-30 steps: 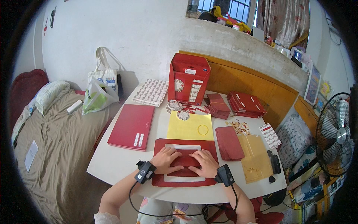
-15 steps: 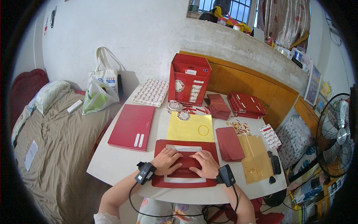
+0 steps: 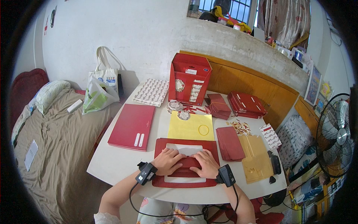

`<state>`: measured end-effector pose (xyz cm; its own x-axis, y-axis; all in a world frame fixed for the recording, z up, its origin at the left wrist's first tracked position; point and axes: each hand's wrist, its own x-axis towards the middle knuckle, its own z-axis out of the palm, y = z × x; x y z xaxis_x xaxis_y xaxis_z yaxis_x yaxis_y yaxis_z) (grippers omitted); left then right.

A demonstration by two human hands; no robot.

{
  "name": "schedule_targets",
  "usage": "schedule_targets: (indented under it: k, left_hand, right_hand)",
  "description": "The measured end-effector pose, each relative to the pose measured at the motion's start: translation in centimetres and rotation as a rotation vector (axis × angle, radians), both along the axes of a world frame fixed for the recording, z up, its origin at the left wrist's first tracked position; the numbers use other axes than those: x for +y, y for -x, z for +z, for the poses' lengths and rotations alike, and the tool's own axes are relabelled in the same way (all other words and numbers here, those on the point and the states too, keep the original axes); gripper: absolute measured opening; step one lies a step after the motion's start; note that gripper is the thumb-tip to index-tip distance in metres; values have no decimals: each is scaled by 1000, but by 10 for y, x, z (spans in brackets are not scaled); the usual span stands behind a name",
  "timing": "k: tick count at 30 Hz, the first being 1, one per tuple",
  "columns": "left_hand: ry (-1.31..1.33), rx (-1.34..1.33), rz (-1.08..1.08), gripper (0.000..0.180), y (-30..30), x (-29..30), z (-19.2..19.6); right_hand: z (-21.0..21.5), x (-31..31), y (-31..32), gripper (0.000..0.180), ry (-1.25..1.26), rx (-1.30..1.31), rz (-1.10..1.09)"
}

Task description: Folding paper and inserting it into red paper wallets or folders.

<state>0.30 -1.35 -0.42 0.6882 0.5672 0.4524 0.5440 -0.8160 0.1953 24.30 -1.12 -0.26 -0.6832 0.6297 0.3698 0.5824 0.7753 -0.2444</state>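
Observation:
A flat red sheet (image 3: 212, 149) with a white middle lies at the near edge of the white table (image 3: 100, 164). On its middle is a smaller dark red card (image 3: 182, 174). My left hand (image 3: 168, 161) and my right hand (image 3: 206, 163) meet at the card's far edge, fingertips bent over it. Both thumbs rest on the card's near side, pointing at each other. A strip of white shows beyond the fingers and another below the card. Just past the red sheet lies a yellow sheet (image 3: 182, 128) with a yellow ring (image 3: 203, 130) on it.
A red folder (image 3: 130, 123) lies left, a patterned stack (image 3: 152, 91) behind it. A red box (image 3: 189, 78) stands at the back. Dark red cards (image 3: 229, 143), a tan sheet (image 3: 257, 160) and small scraps (image 3: 240, 127) lie right. A fan (image 3: 340, 134) stands beyond. Cables hang from my wrists.
The far edge of the dark red card now sits slightly closer to me, and more white shows beyond it. The red sheet's far edge has shifted a little away. My hands have barely moved.

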Motion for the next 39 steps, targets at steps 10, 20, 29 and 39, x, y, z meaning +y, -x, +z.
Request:
schedule_targets:
  k: [10, 20, 29, 39]
  left_hand:
    - [-2, 23, 24, 35, 0, 1, 1]
    - [-91, 29, 98, 50, 1, -1, 5]
    - [-46, 90, 120, 59, 8, -8, 17]
    - [65, 167, 127, 62, 9, -4, 13]
  right_hand:
    - [2, -1, 1, 50, -33, 10, -25]
    - [3, -2, 1, 56, -46, 35, -51]
    - [7, -2, -4, 70, 3, -37, -52]
    - [13, -2, -4, 68, 19, -17, -50]
